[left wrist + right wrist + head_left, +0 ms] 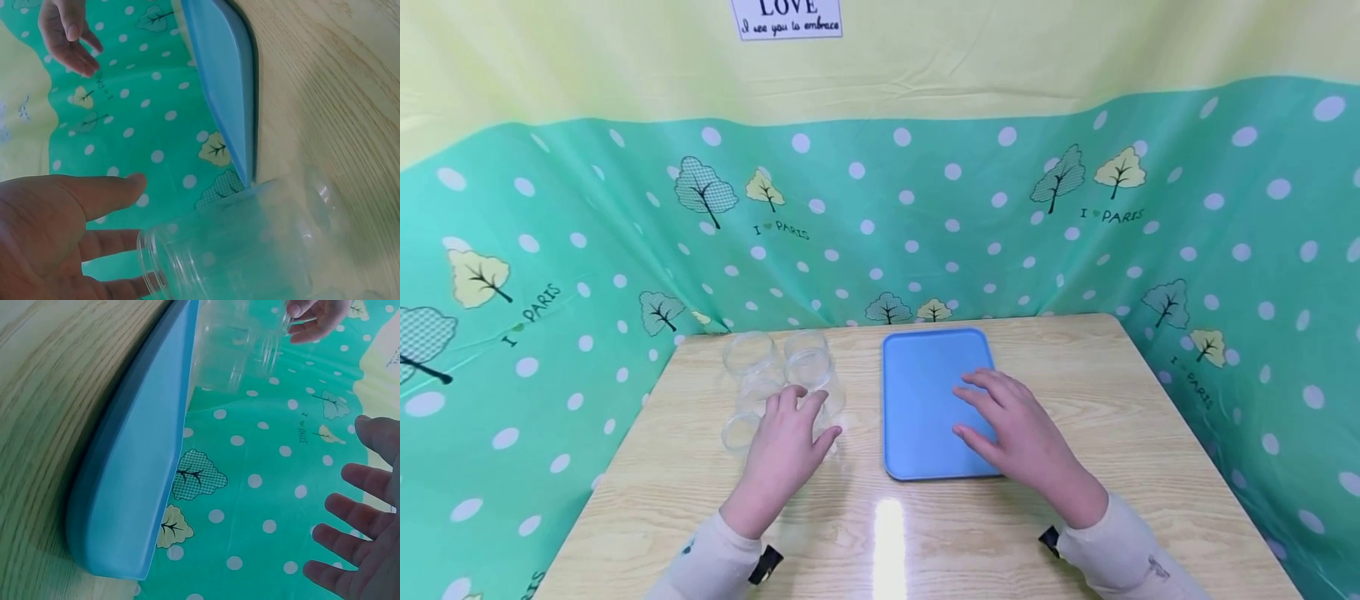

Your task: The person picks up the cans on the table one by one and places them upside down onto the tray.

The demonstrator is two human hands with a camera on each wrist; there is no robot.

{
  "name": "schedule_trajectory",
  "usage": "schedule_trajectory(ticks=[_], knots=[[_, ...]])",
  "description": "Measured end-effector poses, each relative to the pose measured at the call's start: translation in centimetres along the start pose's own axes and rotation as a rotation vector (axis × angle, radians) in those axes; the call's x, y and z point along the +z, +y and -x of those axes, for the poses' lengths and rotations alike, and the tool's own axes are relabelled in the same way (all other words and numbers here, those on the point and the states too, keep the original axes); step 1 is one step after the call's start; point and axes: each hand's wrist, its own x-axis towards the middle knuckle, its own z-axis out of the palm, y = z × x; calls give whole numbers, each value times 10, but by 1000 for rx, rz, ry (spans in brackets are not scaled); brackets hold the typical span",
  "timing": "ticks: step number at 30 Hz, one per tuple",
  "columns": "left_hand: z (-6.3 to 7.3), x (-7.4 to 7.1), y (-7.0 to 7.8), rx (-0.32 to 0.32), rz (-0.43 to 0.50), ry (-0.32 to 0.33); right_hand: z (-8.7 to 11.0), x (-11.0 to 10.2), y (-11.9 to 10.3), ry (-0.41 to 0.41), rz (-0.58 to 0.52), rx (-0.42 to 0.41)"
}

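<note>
We look over a wooden table (647, 500) bearing a blue tray (917, 408).
The tray lies mid-frame, the right hand (1018, 425) above its right side; the left hand (786, 446) is left of centre, both with fingers spread; around the left we see clear jars (808, 367).

The head camera looks forward and down at the bench (1075, 375), up to the curtain (925, 192) behind. Both wrist cameras look from low and near, turned sideways: left nearest a clear jar (231, 244), right nearest the blue tray (131, 475), which all three share.
</note>
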Motion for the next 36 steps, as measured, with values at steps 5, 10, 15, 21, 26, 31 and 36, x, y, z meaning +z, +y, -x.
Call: schedule_trajectory(ticks=[5,10,15,21,26,31,36], knots=[[-1,-1,0,24,-33,-2,0,0,1,-7,8,0],[-2,-1,0,31,-50,-20,0,0,2,-4,10,-4],[-2,-1,1,36,-61,-27,0,-1,3,-4,5,-6],[-3,0,0,44,-64,-15,1,-2,3,-18,7,6],[-4,-2,1,47,-62,-18,0,-3,1,-10,5,2],[-5,-4,1,56,-58,-33,1,-3,1,-2,6,-2],[-6,-8,1,53,-52,-61,0,-3,1,-7,5,-4]])
